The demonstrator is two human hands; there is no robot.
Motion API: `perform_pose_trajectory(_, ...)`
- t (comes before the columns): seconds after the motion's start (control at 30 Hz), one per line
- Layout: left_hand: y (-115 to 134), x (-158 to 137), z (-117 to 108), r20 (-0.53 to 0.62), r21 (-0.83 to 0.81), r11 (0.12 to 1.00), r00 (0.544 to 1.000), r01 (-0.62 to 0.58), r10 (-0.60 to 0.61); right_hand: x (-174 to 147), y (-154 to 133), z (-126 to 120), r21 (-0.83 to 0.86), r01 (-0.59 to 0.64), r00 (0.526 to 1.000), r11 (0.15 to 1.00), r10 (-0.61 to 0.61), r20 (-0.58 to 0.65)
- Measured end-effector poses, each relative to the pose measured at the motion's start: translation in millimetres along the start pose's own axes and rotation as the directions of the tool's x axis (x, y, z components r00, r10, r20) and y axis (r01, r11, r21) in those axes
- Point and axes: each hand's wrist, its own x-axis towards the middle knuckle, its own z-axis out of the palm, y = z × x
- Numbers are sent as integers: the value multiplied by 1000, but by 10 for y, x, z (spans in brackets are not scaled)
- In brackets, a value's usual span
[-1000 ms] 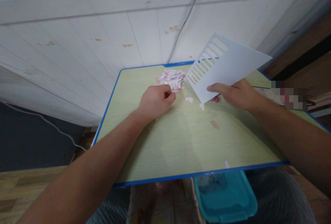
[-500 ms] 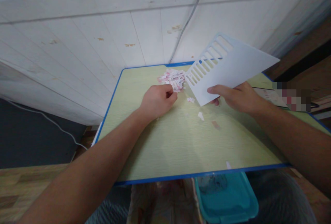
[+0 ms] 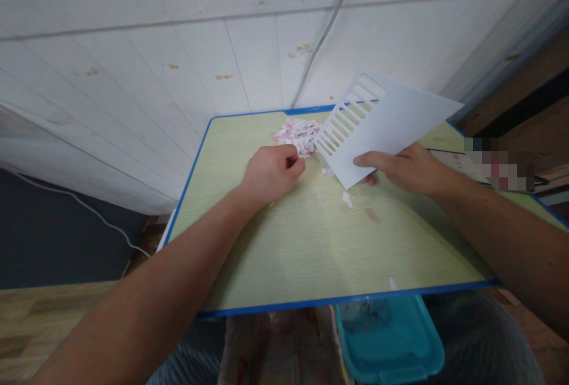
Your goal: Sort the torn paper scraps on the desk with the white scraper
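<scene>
My right hand [image 3: 404, 168] grips a white plastic scraper [image 3: 391, 118], a flat tilted sheet with a row of slots along its left side, thumb on top and fingers underneath. The slotted side's lower end comes right up to the pile of torn pinkish-white paper scraps [image 3: 297, 134] at the back of the table. Just in front of that pile, my left hand [image 3: 273, 172] rests on the tabletop as a loose fist, and nothing shows in it. Loose paper scraps [image 3: 347, 199] lie below the scraper.
The pale-green table [image 3: 284, 254] has a blue edge and stands against a white panelled wall [image 3: 249, 64]. A turquoise plastic bin [image 3: 395, 343] sits below its front edge, beside an open bag [image 3: 280, 349]. A flat printed item [image 3: 457, 165], partly blurred out, lies at the right.
The scraper has moved a little left and down with my right hand, closer to the scrap pile. My left hand stays in place.
</scene>
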Motion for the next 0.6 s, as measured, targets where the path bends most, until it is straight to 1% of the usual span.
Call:
perform_pose_trajectory(0.07,3,-2,-4,-1,-3,1000,1000,0,0,17,8,-45,-9,-5,1000,1000,5,6)
perform_pose_trajectory(0.23,11,-3,-16,7,-7,1000,1000,1,-1,38,59,-125,-88,2,998,996,-8,-63)
perform_pose_trajectory(0.37,11,-1,-15,-4,-6,1000,1000,4,-4,27,98,-118,-116,32,996,993,-41,-77)
perform_pose_trajectory(0.5,5,1,-5,-13,-5,1000,1000,4,-4,24,117,-83,-188,24,986,982,-54,-155)
perform_pose_trajectory(0.6,-3,4,3,-11,2,1000,1000,3,-3,32,119,-51,-188,31,992,982,-53,-115)
